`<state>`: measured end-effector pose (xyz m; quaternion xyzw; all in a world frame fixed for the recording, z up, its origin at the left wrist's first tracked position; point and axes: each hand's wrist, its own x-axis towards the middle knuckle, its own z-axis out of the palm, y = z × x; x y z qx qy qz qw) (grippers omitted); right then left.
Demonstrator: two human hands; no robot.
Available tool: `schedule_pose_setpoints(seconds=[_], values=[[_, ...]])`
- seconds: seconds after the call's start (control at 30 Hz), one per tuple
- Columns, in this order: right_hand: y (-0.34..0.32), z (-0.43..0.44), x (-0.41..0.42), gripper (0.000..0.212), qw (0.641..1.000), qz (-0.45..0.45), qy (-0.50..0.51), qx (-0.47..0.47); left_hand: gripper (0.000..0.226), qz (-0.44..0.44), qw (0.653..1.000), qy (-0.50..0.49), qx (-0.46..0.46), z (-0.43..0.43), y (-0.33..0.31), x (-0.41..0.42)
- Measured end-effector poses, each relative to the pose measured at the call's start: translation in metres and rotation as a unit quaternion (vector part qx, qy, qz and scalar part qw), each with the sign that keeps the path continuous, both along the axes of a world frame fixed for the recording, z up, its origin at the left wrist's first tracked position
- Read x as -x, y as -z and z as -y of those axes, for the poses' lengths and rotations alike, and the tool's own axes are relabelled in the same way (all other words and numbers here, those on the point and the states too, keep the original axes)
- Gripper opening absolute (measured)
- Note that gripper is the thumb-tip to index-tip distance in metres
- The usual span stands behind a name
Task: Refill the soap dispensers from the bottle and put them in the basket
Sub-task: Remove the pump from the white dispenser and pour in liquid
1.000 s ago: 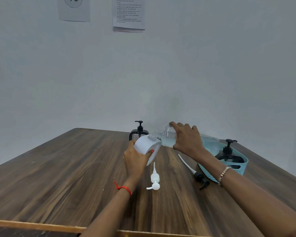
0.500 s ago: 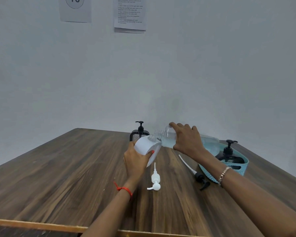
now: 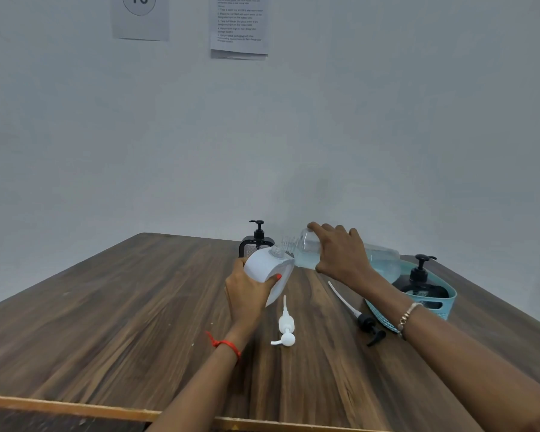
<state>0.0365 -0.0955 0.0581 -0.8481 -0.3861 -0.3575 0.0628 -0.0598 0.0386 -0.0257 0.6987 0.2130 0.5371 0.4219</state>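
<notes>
- Our left hand [image 3: 247, 294] is gripping the white dispenser [image 3: 267, 271], tilting it above the bench [image 3: 106, 322].
- Our right hand [image 3: 340, 254] is clasping the clear bottle [image 3: 306, 252], its neck meeting the dispenser's opening.
- The white pump [image 3: 286, 325] is lying just below the dispenser; the basket [image 3: 446, 302] is sitting well to its right.

A dark wood-grain tabletop [image 3: 113, 319] with a lighter front edge meets a plain pale wall [image 3: 387, 120]. Two papers hang high on the wall: a sign [image 3: 140, 17] numbered 16 and a printed sheet [image 3: 239, 26], its text too small to read.
</notes>
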Motion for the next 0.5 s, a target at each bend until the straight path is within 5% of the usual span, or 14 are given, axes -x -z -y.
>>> schedule_pose_setpoints(seconds=[0.5], values=[[-0.0002,-0.0038,0.0008,0.06,1.0,-0.003,-0.006,0.004,0.064,-0.008,1.0,0.002,0.004,-0.0052,0.0018,0.002]])
